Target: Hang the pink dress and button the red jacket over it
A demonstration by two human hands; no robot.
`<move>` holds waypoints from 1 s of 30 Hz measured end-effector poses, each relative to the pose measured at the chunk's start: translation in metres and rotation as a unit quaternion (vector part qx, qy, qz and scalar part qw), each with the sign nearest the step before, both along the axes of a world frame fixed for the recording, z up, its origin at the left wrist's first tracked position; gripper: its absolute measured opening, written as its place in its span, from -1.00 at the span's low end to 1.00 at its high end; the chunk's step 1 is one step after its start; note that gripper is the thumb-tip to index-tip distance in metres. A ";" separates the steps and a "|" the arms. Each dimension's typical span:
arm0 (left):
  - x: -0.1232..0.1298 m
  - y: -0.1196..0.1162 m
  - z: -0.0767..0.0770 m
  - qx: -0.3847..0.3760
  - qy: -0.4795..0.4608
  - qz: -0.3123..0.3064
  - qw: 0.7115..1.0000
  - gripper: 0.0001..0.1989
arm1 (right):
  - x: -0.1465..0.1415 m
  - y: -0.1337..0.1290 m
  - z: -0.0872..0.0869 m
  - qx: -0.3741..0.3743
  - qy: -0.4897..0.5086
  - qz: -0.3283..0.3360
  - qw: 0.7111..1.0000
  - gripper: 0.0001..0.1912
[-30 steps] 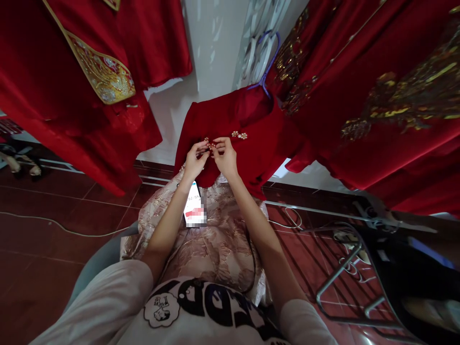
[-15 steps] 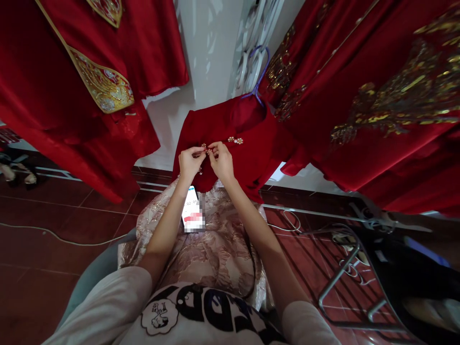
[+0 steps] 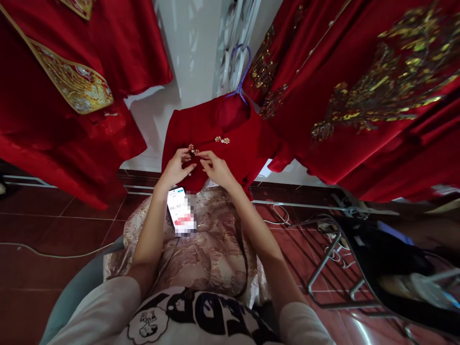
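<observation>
A dark red jacket [image 3: 201, 120] hangs in front of me on a purple hanger [image 3: 245, 79]. Along its front is a flower-shaped clasp of pearls and gold [image 3: 193, 150], with a second such clasp [image 3: 222, 140] higher up, near the collar. My left hand [image 3: 176, 168] is beside the lower clasp, thumb and fingers apart. From the other side my right hand [image 3: 218, 170] reaches in, its index fingertip at the edge of that clasp and its thumb apart below. Neither hand grips anything that I can see.
A lit phone [image 3: 181, 211] lies on shiny pink fabric [image 3: 212, 249] over my lap. Red garments with gold embroidery [image 3: 86, 88] and gold sequins [image 3: 377, 81] hang on both sides. A black metal-legged chair [image 3: 381, 258] stands on the right, near white cables [image 3: 280, 215].
The fingers of both hands have come apart from their pinch at the lower clasp, which now shows more fully. The view has shifted, so the scene sits further left.
</observation>
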State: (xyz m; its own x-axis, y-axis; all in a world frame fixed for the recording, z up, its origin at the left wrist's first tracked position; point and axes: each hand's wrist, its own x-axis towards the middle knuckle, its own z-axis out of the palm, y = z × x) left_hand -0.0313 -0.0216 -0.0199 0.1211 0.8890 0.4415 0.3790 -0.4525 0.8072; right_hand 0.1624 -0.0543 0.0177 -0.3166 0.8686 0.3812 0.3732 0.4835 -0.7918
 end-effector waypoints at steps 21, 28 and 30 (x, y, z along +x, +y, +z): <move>-0.009 -0.026 0.013 0.060 0.180 0.000 0.982 -0.94 | 0.044 -0.030 -0.084 -0.133 0.161 -0.071 0.975 -0.51; -0.015 -0.027 0.010 -0.088 0.073 -0.109 0.987 -0.84 | 0.025 -0.028 -0.092 -0.081 0.093 -0.109 0.986 -0.58; -0.016 -0.028 0.010 -0.114 0.053 -0.141 0.982 -0.82 | 0.025 -0.030 -0.091 -0.063 0.068 -0.128 0.987 -0.64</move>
